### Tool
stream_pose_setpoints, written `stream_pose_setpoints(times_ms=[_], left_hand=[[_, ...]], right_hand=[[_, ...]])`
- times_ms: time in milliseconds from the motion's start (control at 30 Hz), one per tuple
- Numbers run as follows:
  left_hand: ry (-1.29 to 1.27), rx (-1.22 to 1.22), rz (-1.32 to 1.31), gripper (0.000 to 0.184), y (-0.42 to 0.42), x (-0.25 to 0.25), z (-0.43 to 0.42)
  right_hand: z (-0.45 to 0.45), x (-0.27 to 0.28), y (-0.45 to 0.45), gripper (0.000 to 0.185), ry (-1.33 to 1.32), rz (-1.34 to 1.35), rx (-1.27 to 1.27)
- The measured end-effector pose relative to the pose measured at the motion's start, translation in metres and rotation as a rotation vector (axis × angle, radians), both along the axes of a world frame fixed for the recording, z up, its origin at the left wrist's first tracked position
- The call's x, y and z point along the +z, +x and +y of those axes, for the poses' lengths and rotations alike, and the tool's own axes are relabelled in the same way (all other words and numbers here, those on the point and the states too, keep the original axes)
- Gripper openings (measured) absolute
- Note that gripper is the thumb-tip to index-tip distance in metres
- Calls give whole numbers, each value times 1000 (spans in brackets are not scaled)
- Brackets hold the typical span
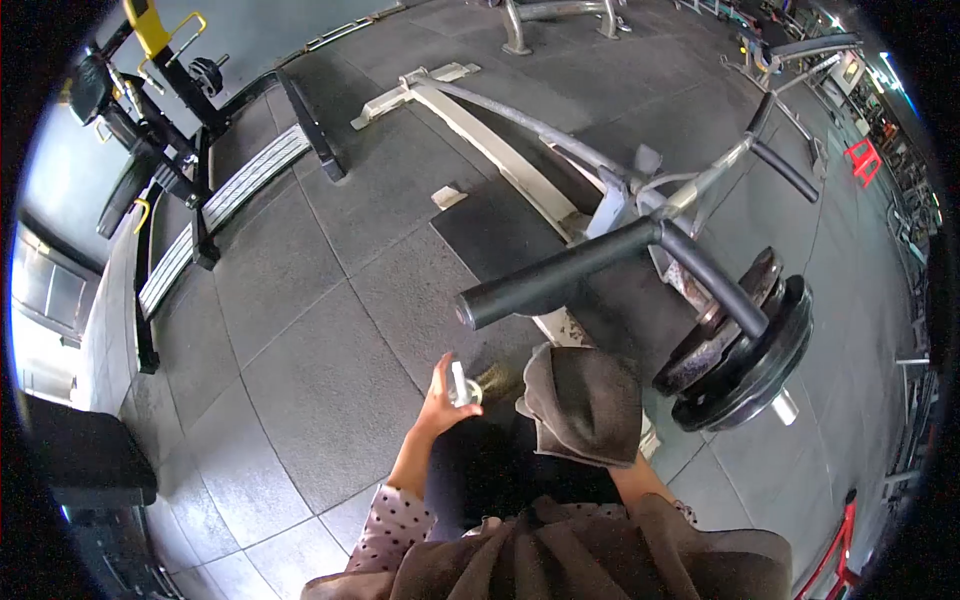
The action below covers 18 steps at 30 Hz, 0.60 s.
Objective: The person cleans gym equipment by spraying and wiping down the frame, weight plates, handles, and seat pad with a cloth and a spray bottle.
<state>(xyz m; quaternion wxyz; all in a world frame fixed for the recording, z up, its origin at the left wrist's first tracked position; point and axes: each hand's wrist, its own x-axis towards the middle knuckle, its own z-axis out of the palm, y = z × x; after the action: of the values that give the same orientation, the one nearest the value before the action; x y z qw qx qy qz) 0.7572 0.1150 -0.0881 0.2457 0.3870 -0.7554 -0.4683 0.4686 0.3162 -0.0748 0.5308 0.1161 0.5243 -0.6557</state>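
Observation:
My left hand [440,408] is closed around a small clear bottle [462,388] with a white top, held above the dark floor tiles. A folded brown cloth [583,403] covers my right hand, whose fingers are hidden; only the wrist and forearm [640,482] show below it. The cloth is beside the base of a machine with a black padded handle [560,272]. To the right of the cloth, dark weight plates [745,350] sit on the machine's peg.
A black and yellow machine [165,110] with a ribbed metal footplate [255,175] stands at the left. A black padded seat [95,455] is at the lower left. Far right are a red stool [862,160] and a red metal frame [840,545].

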Motion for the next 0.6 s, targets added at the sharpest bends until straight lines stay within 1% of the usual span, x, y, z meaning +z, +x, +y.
stream_pose_setpoints(times_ms=[33,67,133,167,267,333,400,467,533,567,600], left_hand=[[73,-36,48,100,-6,3,-3],[139,24,121,93,-9,-15,0],[263,138,275,79,-23,-24,2],[181,147,261,59,-25,-28,8],[99,102,255,58,-18,-76,15],[-127,125,171,69,-24,-64,15],[-242,114,153,76,-29,-61,17],[-266,3,99,91,-25,-59,10],[-406,-75,60,96,-25,-36,4],[-537,-132,-109,96,-26,-28,1],[-533,-161,-186,75,-27,-35,2]], right_hand=[[8,-1,2,41,16,2,-9],[13,-2,5,41,28,5,-14],[22,-4,11,41,47,8,-25],[26,-7,15,42,57,8,-32],[34,-13,19,42,79,21,-49],[39,-20,20,42,105,22,-57],[40,-29,16,43,122,23,-59],[36,-37,10,43,130,25,-55],[30,-44,-1,44,133,27,-43],[29,-49,-3,44,140,19,-40],[29,-52,-6,44,150,19,-34]])
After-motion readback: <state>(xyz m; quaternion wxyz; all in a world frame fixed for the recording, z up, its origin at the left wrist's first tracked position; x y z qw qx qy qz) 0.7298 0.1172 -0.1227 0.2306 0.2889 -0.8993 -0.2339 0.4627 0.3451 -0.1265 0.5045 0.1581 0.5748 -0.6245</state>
